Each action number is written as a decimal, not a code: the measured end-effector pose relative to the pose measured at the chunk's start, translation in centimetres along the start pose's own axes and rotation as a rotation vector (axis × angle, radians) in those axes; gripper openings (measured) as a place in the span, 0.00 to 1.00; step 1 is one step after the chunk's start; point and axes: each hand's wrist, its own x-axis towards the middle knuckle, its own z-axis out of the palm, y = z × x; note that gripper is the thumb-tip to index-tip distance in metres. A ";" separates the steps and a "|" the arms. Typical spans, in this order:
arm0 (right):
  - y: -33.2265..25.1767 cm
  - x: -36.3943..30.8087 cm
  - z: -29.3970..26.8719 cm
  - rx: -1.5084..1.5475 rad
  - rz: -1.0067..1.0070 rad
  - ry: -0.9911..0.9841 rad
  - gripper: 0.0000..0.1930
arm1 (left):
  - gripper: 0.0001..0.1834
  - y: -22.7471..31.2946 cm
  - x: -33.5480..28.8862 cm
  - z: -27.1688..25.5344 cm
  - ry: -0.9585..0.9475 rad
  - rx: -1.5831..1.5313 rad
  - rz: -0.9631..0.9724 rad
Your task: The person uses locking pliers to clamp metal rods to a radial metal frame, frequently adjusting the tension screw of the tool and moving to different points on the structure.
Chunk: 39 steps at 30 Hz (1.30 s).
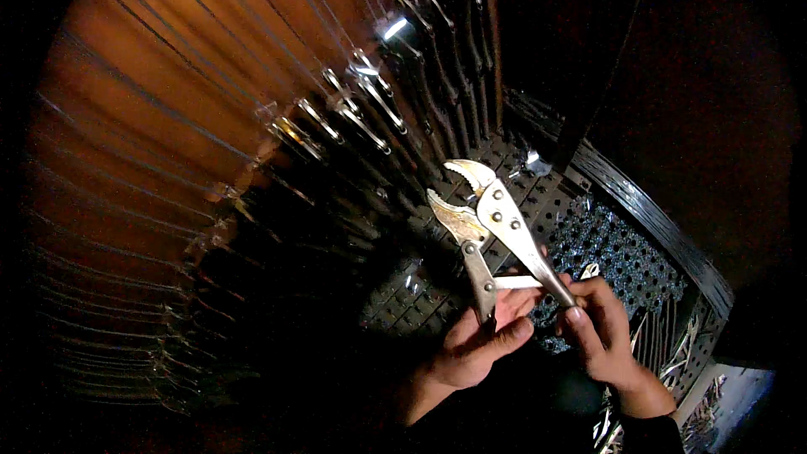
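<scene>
Spreading their jaws to the upper left, the pliers (519,240) hang over the dark panel (403,298), in from its right edge. R hand (607,338): thumb + fingers narrow, pinching the upper handle's end. L hand (481,351) sits at the lower handle, thumb out; its fingers are partly hidden by the pliers, can't tell if they grip. Holed plate (622,248) lies on the panel's right side, R hand blocking its lower part. Strand bundle (660,210) runs along the panel's right edge; shiny scrap (536,165) nr it, above the plate. Dark rods (458,92) stand at the panel's upper edge, nr shiny hooks (366,132) on thin wires (202,130), w/ orange backdrop behind. Straw-like bits (685,346) nr panel's lower right corner. Shadow hides the left side.
</scene>
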 end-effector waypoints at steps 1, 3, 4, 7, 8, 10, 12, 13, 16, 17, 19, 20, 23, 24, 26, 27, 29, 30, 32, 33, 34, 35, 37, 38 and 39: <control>-0.1 -1.0 0.2 -0.026 -0.047 0.019 0.08 | 0.51 0.3 -0.3 0.1 -0.057 0.009 0.002; -0.1 -2.8 0.2 -0.077 -0.133 0.049 0.07 | 0.50 0.9 -0.9 0.4 -0.163 0.028 0.009; -0.3 -3.9 0.6 -0.228 -0.161 0.123 0.08 | 0.38 1.0 -1.3 0.5 -0.205 0.034 0.044; -0.4 -5.8 2.2 -0.219 -0.199 0.158 0.12 | 0.24 1.2 -2.1 0.2 -0.216 -0.041 -0.064; -1.1 -5.9 3.2 -0.249 -0.210 0.184 0.14 | 0.23 1.2 -2.3 0.0 -0.222 -0.051 -0.036; -2.5 -5.7 4.5 -0.362 -0.298 0.161 0.13 | 0.22 1.8 -2.7 -0.5 -0.239 0.000 0.006; -3.0 -5.7 5.9 -0.394 -0.270 0.114 0.11 | 0.20 0.3 -2.6 -1.7 -0.220 0.035 0.033; -1.7 -5.7 6.6 -0.413 -0.339 0.150 0.13 | 0.19 -0.8 -2.3 -1.9 -0.165 0.044 0.046; 0.7 -4.1 7.0 -0.348 -0.257 0.173 0.12 | 0.17 -1.2 -1.9 -1.6 0.022 0.114 0.040; 1.2 -3.5 6.8 -0.326 -0.261 0.187 0.13 | 0.19 -1.3 -1.5 -2.1 0.019 0.151 0.103; 2.0 -3.4 6.1 -0.313 -0.248 0.163 0.12 | 0.20 -0.2 -1.3 -2.2 0.054 0.164 0.067; 1.6 -2.9 6.7 -0.386 -0.324 0.213 0.11 | 0.21 0.9 -1.1 -2.0 0.087 0.198 0.081; 3.0 -2.2 7.1 -0.497 -0.323 0.108 0.12 | 0.22 1.6 -0.8 -2.6 0.037 0.186 0.099; 2.9 -2.2 7.4 -0.504 -0.340 0.088 0.13 | 0.22 1.6 -1.0 -2.7 0.044 0.173 0.101; 2.8 -2.1 8.4 -0.445 -0.376 0.081 0.14 | 0.23 1.5 -1.1 -2.8 0.059 0.146 0.105; 2.6 -2.1 8.8 -0.379 -0.395 0.093 0.14 | 0.23 1.5 -1.1 -2.8 0.065 0.135 0.110; 3.6 -2.3 9.7 -0.378 -0.320 0.076 0.13 | 0.20 0.2 -1.1 -3.6 0.126 0.049 0.076; 4.1 -2.3 10.3 -0.342 -0.286 0.071 0.13 | 0.20 -0.1 -0.9 -4.1 0.138 -0.028 -0.005; 2.8 -2.0 10.9 -0.341 -0.287 0.075 0.14 | 0.16 0.1 -1.0 -4.3 0.196 -0.077 -0.161; 2.9 -1.8 11.4 -0.321 -0.312 0.100 0.15 | 0.14 0.3 -1.1 -4.3 0.184 0.075 -0.049; 2.8 -1.6 11.7 -0.301 -0.337 0.126 0.15 | 0.13 0.5 -1.0 -4.2 0.169 0.226 0.063; 2.8 -1.4 11.2 -0.339 -0.343 0.164 0.14 | 0.12 0.9 -0.9 -4.0 0.149 0.376 0.171; 3.1 -1.1 9.9 -0.466 -0.378 0.221 0.11 | 0.08 1.9 -1.3 -3.0 0.149 0.303 0.114; 3.2 -0.9 9.1 -0.557 -0.414 0.251 0.08 | 0.08 1.9 -1.7 -2.5 0.174 0.284 0.083; 3.5 -0.6 8.3 -0.645 -0.449 0.279 0.06 | 0.09 1.9 -2.2 -2.4 0.208 0.266 0.050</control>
